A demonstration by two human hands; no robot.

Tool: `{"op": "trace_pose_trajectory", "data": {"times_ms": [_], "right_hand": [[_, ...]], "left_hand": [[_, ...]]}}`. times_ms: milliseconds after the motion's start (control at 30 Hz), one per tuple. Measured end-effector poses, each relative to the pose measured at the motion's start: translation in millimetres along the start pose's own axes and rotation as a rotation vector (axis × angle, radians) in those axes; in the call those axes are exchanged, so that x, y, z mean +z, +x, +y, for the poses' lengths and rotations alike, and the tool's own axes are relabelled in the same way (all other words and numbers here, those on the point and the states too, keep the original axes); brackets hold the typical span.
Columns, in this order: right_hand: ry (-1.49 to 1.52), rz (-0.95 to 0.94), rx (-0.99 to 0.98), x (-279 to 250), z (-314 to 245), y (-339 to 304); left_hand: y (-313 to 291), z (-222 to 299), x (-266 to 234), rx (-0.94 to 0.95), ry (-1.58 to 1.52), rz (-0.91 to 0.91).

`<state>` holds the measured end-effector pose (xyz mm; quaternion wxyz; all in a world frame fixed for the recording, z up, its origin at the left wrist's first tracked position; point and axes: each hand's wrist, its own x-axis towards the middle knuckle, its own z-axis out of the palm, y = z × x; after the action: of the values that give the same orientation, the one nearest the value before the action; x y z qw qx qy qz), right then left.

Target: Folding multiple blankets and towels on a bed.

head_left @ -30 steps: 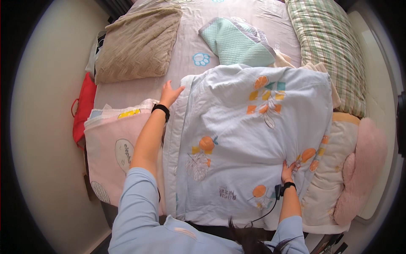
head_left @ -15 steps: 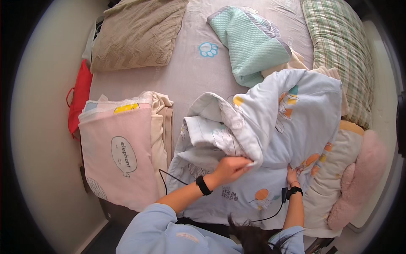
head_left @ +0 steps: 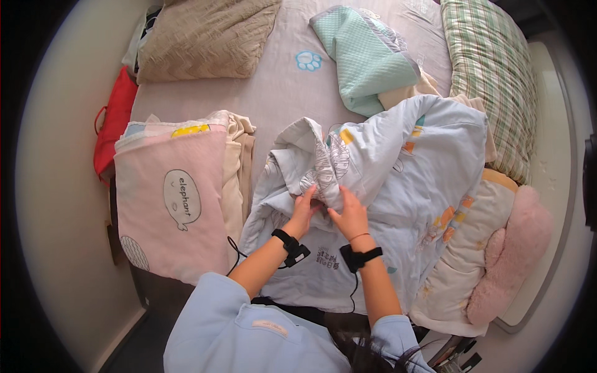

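A light blue quilt (head_left: 435,149) with orange, yellow and line-drawn prints lies bunched on the near part of the bed. My left hand (head_left: 303,214) and my right hand (head_left: 351,219) are close together at its rumpled, turned-back edge. Folds of the quilt pass between the thumb and fingers of each hand. A small dark gap shows in the cloth between them; some fingertips are hidden in the folds. Both wrists wear black straps with a small device and a cable.
Folded pink blanket (head_left: 149,186) and cream cloths lie left. Beyond are a brown blanket (head_left: 205,43) and a mint quilted cloth (head_left: 367,68). On the right are a green plaid pillow (head_left: 491,81), a cream padded pillow (head_left: 457,273) and a fluffy pink cushion (head_left: 516,248). A red bag (head_left: 115,118) hangs by the wall.
My right hand has moved left from the quilt's right side to beside my left hand. My left hand has moved left and farther forward. The lifted quilt fold has dropped back.
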<state>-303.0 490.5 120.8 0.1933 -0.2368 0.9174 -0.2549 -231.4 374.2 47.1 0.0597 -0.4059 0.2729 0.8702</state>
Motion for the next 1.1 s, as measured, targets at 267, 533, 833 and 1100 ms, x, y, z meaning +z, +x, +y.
{"op": "trace_pose_trajectory", "data": {"times_ms": [267,533,833,1100], "right_hand": [[-0.025,0.144,-0.078,18.5,-38.9,-28.8],[0.494,0.219,-0.055,-26.9,-11.8,-49.7],[0.439,0.297,0.251,-47.9,86.4,-95.3],[0.314,0.641,0.404,-151.6,243.3,-19.9]], "left_hand": [[18.9,61.4,42.9,0.404,0.515,-0.034],[53.1,340.5,70.0,0.624,0.818,-0.032],[149.2,335.1,-25.4,0.241,1.067,0.399],[201.9,249.0,-58.6,0.420,1.184,0.619]]}}
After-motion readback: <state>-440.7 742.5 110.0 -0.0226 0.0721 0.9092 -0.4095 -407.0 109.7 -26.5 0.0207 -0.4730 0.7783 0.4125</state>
